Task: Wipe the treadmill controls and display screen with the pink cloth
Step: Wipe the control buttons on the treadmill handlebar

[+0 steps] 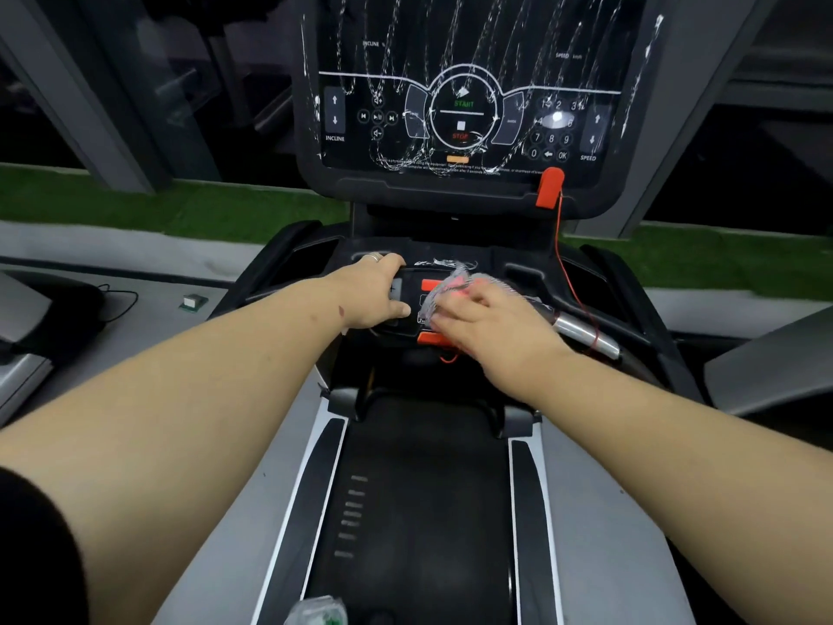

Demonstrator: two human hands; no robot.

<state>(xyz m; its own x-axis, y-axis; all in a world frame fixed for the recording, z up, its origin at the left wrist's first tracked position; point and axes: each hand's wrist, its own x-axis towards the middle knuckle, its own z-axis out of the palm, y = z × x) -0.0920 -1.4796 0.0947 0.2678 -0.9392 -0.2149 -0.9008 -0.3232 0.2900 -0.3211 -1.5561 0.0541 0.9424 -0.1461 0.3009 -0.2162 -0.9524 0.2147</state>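
The treadmill's dark display screen stands upright ahead, streaked with white foam trails over its START and STOP markings. Below it, the small black handlebar control panel carries red buttons. My left hand, a ring on one finger, grips the panel's left end, fingers curled over its far edge. My right hand presses the pink cloth down on the panel's right part, fingers bent over the cloth. A smear of foam lies just beyond the panel.
A red safety clip sits at the console's lower right, its red cord trailing down to a silver handle grip. The black running belt stretches below. A spray bottle top shows at the bottom edge. Green turf lies beyond.
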